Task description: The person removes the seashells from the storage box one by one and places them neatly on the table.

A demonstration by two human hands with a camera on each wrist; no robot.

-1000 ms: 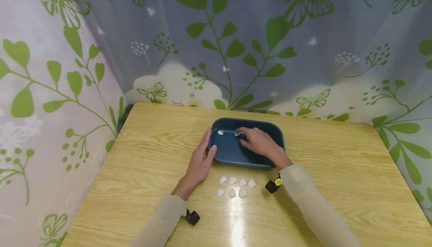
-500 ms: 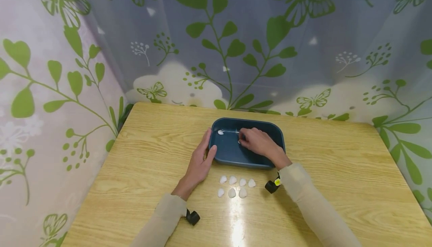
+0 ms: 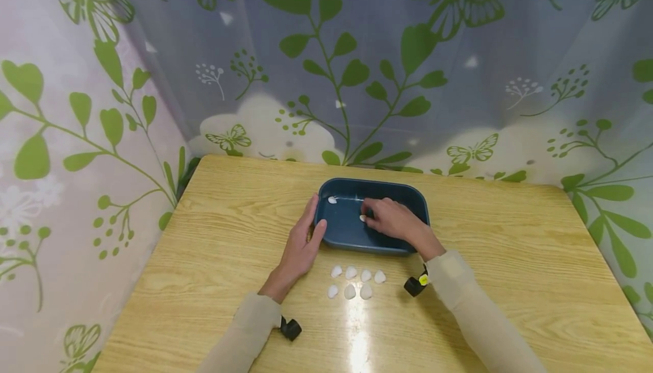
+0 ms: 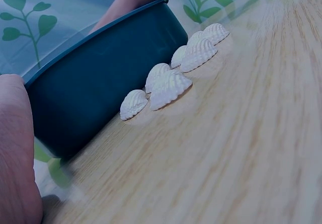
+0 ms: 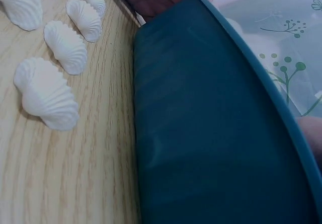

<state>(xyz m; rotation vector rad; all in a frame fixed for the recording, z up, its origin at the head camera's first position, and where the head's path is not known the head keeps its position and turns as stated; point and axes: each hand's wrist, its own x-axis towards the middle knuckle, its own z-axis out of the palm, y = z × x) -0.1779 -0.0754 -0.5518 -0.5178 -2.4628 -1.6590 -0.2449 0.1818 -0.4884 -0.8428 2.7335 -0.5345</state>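
Observation:
A dark blue rectangular basin stands on the wooden table. My left hand rests against its left end with the fingers fairly straight and the thumb at the rim. Inside the basin, my right hand pinches a small white seashell between thumb and fingers, close to the basin floor. Another white seashell lies in the basin's far left corner. In front of the basin several ribbed white seashells lie on the table in two rows. The basin wall hides the right fingers in both wrist views.
The light wooden table extends on both sides of the basin. A patterned curtain hangs behind the table and at the left. Each wrist carries a small black camera. The front seashells sit close to the basin's near wall.
The right fingers have closed on the seashell at the basin's far side and drawn it slightly toward the near side. The left hand, basin and shell rows have stayed put.

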